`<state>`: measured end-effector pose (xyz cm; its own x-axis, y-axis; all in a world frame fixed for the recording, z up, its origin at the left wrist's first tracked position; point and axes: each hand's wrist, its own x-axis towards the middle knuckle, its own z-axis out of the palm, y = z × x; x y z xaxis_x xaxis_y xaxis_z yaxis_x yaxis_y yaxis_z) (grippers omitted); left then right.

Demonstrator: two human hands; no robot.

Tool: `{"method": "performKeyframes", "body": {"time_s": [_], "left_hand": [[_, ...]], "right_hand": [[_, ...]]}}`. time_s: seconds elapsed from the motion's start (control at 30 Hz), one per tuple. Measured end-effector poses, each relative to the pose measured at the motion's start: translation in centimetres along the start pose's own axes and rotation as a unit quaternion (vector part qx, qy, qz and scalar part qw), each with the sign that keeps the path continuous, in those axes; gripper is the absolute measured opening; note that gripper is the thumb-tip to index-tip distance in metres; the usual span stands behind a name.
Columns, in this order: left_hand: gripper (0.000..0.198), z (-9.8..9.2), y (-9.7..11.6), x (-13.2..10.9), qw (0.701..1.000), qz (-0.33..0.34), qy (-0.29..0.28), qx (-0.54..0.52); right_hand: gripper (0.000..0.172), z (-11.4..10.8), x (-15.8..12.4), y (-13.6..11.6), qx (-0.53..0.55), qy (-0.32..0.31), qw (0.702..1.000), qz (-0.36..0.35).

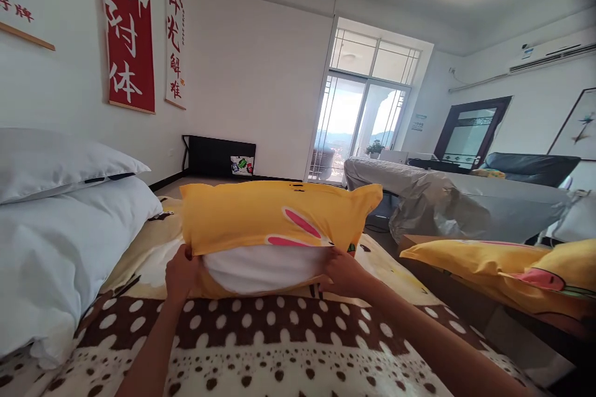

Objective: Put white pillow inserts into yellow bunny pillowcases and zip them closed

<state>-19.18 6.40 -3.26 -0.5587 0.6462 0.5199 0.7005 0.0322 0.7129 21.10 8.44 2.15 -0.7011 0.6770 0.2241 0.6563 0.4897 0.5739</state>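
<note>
In front of me on the bed is a yellow pillowcase (242,217) with a pink-eared rabbit print. Its open end faces me, and a white pillow (270,268) shows inside the mouth. My left hand (180,273) grips the left corner of the opening, fingers closed on the yellow fabric. At the right side of the opening, my right hand (342,270) is closed on the pillowcase edge; its fingertips are partly hidden by the cloth.
White pillows (60,236) are stacked at the left. The bed carries a brown dotted blanket (261,322). Another yellow pillowcase (488,260) lies at the right on a box. Beyond stand plastic-covered furniture (503,205) and a black panel (209,155) against the wall.
</note>
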Motion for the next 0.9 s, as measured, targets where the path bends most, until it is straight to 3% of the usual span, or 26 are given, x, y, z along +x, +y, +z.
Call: {"method": "performKeyframes", "body": {"time_s": [0.07,0.13,0.23,0.33,0.4,0.5,0.6,0.77,0.83,0.9], "left_hand": [[0.012,-1.3,0.6,0.7,0.999,-0.006,-0.025,-0.033],[0.010,-2.5,1.8,1.0,0.998,-0.007,-0.015,-0.062],[0.009,-4.2,4.2,0.5,0.988,-0.006,0.067,-0.141],[0.012,-6.0,6.2,-0.2,0.948,-0.007,0.162,-0.275],[0.014,-7.1,6.7,-0.3,0.925,-0.023,0.188,-0.329],[0.015,-7.8,6.5,0.0,0.915,-0.043,0.195,-0.351],[0.014,-7.4,6.4,-0.3,0.908,-0.023,0.237,-0.346],[0.010,-6.2,6.1,-1.8,0.892,0.112,0.398,-0.185],[0.008,-5.9,5.5,-1.6,0.891,0.166,0.401,-0.135],[0.004,-5.6,4.8,-1.0,0.915,0.197,0.340,-0.086]], "right_hand": [[0.027,-0.9,0.1,0.6,-0.015,0.003,1.000,-0.028],[0.018,-2.0,0.4,1.7,-0.033,0.019,0.999,-0.022],[0.021,-4.2,1.4,3.4,-0.054,0.051,0.997,0.005],[0.024,-6.6,2.2,4.4,-0.075,0.106,0.991,0.015],[0.024,-7.8,2.5,4.6,-0.088,0.145,0.986,0.002],[0.029,-8.9,2.7,4.7,-0.124,0.203,0.971,-0.010],[0.037,-9.5,2.6,5.3,-0.155,0.280,0.947,0.015],[0.036,-9.8,1.3,6.2,-0.189,0.408,0.885,0.118],[0.035,-9.5,0.4,6.2,-0.214,0.416,0.878,0.102],[0.034,-9.0,-0.4,6.1,-0.238,0.389,0.888,0.066]]}}
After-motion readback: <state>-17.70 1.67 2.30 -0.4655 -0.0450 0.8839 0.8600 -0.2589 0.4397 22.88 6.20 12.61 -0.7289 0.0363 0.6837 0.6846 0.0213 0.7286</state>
